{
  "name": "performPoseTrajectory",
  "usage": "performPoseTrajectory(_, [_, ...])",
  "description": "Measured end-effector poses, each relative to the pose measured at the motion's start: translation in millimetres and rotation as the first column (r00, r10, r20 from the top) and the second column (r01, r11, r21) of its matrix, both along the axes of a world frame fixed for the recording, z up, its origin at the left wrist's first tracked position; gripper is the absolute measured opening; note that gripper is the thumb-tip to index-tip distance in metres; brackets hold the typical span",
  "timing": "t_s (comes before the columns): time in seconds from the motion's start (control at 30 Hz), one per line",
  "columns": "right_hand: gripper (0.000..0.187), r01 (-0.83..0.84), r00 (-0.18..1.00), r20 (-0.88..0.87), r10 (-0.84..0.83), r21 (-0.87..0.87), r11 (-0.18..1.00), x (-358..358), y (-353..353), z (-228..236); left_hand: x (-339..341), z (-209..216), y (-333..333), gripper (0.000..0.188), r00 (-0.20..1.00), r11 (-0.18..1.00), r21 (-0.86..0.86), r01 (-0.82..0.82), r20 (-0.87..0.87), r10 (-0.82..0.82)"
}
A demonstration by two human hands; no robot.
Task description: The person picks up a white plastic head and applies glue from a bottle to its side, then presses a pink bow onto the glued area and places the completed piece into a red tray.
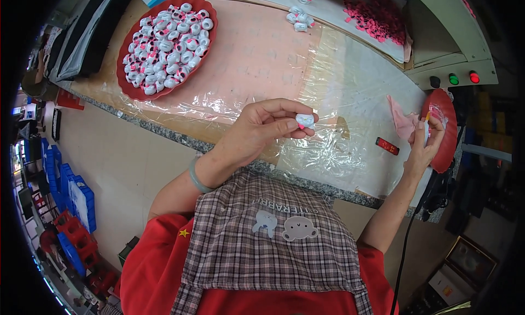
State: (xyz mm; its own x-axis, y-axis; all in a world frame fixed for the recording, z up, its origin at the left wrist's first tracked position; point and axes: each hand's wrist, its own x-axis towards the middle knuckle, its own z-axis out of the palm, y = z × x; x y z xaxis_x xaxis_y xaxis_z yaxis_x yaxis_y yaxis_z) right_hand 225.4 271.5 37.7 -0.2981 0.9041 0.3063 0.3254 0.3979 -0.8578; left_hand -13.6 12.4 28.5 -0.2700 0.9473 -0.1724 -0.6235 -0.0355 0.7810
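Near the middle of the bench, my left hand [268, 124] pinches a small white cartoon-head piece [305, 121] with a pink bit at its lower edge, between thumb and fingers. Over at the right, my right hand [425, 143] is closed around a slim whitish thing with a yellow tip [427, 117]; its kind is hard to make out. This hand is at the near side of a red scalloped dish [449, 132], beside a crumpled pink cloth [402, 118]. A small dark red rectangular object [387, 146] lies on the plastic sheet left of my right hand.
A large red scalloped tray [121, 63] at the far left is heaped with similar white pieces. Several more sit in a cluster [300, 19] at the back. Pink parts [377, 14] are piled on the shelf of a machine with a lit red button [474, 77]. A black cable [403, 260] hangs at right.
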Motion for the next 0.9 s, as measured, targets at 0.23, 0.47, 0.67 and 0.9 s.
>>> performPoseTrajectory(0.23, [0.024, -0.413, 0.9, -0.256, 0.354, -0.235, 0.88, -37, -57, 11, 0, -1, -3, 0.033, 0.998, 1.0, -0.01, -0.009, -0.066, 0.009])
performPoseTrajectory(0.47, [0.019, -0.585, 0.78, -0.509, 0.363, -0.387, 0.713, -61, -89, -2, 0, -1, -2, 0.03, 0.999, 0.999, 0.033, 0.025, 0.035, -0.026])
performPoseTrajectory(0.67, [0.023, -0.645, 0.74, -0.607, 0.291, -0.515, 0.565, -66, -97, 2, -1, 0, -4, 0.032, 0.993, 1.0, 0.02, 0.021, 0.12, -0.023])
performPoseTrajectory(0.9, [0.033, -0.638, 0.727, -0.587, 0.354, -0.388, 0.665, -64, -99, -1, -1, -6, -4, 0.037, 0.999, 1.0, -0.002, 0.021, -0.038, -0.021])
